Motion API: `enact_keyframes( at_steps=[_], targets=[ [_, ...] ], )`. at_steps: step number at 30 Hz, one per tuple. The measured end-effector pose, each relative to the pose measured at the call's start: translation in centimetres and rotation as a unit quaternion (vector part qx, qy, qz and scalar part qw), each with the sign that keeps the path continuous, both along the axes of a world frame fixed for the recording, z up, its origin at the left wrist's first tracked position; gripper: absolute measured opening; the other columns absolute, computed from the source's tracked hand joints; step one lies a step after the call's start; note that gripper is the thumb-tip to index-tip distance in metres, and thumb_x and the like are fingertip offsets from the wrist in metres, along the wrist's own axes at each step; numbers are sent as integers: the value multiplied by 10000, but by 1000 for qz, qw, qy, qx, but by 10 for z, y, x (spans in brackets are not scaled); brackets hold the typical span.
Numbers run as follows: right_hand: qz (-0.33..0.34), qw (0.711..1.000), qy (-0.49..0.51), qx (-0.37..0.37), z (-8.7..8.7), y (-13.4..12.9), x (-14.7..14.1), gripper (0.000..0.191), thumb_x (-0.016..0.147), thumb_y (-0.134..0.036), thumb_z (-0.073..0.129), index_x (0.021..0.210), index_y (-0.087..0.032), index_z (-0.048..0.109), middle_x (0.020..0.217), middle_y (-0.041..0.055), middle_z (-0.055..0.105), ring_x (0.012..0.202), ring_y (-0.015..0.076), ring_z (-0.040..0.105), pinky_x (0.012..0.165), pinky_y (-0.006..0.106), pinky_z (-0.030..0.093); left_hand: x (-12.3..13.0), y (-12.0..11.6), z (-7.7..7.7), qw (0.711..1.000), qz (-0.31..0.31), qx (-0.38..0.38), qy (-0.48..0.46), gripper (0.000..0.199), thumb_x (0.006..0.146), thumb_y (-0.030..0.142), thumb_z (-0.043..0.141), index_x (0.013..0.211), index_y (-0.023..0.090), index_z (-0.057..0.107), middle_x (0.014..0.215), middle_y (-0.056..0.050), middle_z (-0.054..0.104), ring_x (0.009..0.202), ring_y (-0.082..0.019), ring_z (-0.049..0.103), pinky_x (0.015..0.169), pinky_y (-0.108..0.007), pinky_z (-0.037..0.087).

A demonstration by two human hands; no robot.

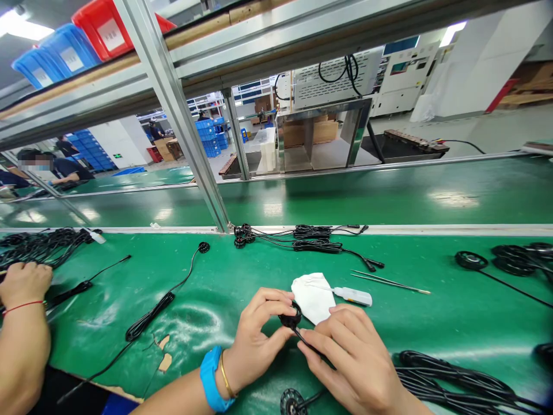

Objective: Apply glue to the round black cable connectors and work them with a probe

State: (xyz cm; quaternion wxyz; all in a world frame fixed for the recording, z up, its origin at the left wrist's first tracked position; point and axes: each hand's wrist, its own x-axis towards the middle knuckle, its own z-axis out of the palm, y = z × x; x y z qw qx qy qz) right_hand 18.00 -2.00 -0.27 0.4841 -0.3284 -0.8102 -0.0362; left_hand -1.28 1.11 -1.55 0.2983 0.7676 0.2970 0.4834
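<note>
A small round black part (290, 316) with a cable sits between the thumb and fingers of my left hand (263, 334), which wears a blue band and a gold bracelet. My right hand (352, 351) pinches the black cable (313, 347) just below that round part. Behind my hands lie a white cloth (314, 294) and a small white bottle (353, 296) with a thin tip. Below them, a black wheel-like disc (294, 402) on a cable rests on the green mat, partly cut off by the frame.
Tweezers (391, 281) lie right of the bottle. Coiled black cables (311, 237) line the bench's back edge, with more cables (449, 377) at front right. A co-worker's hand (26, 288) is at far left, near a cable pile (47, 245). A metal post (185, 121) rises behind the bench.
</note>
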Motion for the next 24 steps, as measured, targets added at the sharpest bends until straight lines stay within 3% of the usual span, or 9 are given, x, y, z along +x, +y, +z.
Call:
enact_keyframes(
  at_steps=[6, 18, 24],
  targets=[
    [-12, 1000, -4, 1, 1, 0, 0, 119, 915, -106, 591, 943, -186, 674, 723, -4, 649, 679, 138, 549, 841, 353, 418, 0, 0, 3, 1000, -20, -7, 6, 419, 828, 12, 660, 1146, 285, 658, 1097, -42, 611, 1132, -216, 620, 976, -367, 524],
    [-1, 997, 17, -70, -5, 3, -2, 54, 907, -141, 629, 918, -192, 643, 788, 11, 630, 763, 167, 526, 762, 331, 371, -2, 5, -1, 999, -8, 0, 37, 298, 870, 72, 639, 1084, 269, 704, 1066, -59, 603, 1121, -220, 612, 963, -357, 530],
    [-30, 998, -2, -52, -8, 8, 4, 49, 919, -182, 616, 964, -184, 635, 810, 23, 628, 773, 176, 556, 748, 326, 389, -6, 17, 3, 994, 41, -73, 65, 257, 796, 177, 773, 1042, 242, 740, 989, -48, 633, 962, -197, 636, 891, -326, 533]
  ],
)
